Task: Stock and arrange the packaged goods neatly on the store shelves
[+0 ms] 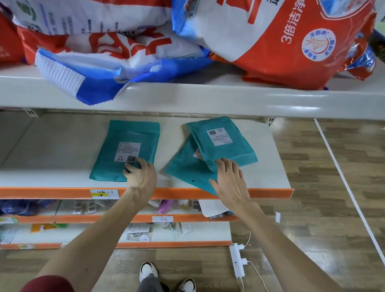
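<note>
Three flat teal packets lie on a white shelf (46, 156) with an orange front strip. The left packet (126, 149) lies straight, label up. My left hand (141, 176) rests on its near right corner, fingers curled on it. To the right, an upper teal packet (222, 141) lies skewed across a lower teal packet (185, 166) that juts over the shelf's front edge. My right hand (229, 179) presses flat on both, fingers spread at the upper packet's near edge.
The shelf above (191, 94) holds large red, white and blue detergent bags (278, 37), one corner hanging over its edge. Lower shelves (87, 218) carry small packaged goods and price tags. A white power strip (236, 259) with cable lies on the wood floor by my shoes.
</note>
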